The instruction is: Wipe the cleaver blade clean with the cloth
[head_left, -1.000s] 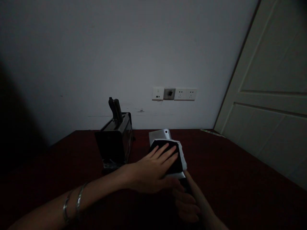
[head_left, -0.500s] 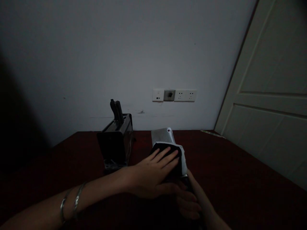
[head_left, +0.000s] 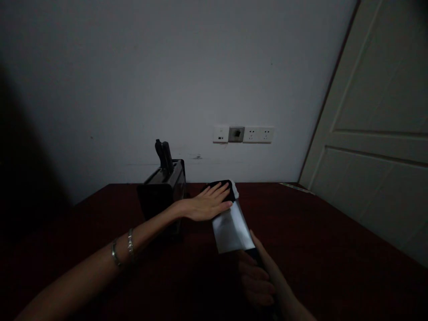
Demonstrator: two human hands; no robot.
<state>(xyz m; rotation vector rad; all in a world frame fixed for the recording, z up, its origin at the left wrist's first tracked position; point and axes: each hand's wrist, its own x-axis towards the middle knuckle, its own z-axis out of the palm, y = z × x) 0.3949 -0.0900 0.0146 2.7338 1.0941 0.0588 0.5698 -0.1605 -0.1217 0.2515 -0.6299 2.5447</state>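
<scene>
A wide steel cleaver blade (head_left: 232, 229) lies flat over the dark red table (head_left: 334, 249), pointing away from me. My right hand (head_left: 257, 281) is closed round its dark handle at the near end. My left hand (head_left: 207, 204) lies flat, fingers stretched out, on a dark cloth with a white edge (head_left: 231, 188) at the blade's far tip. Two thin bangles sit on my left wrist.
A dark knife block (head_left: 160, 191) with two black handles (head_left: 163, 154) sticking up stands just left of my left hand. Wall sockets (head_left: 244, 133) are on the grey wall behind. A pale door (head_left: 377, 156) closes off the right side. The room is dim.
My left hand slid the cloth away from me along the blade, from near the handle to the far tip, uncovering the bare steel. My right hand kept its hold.
</scene>
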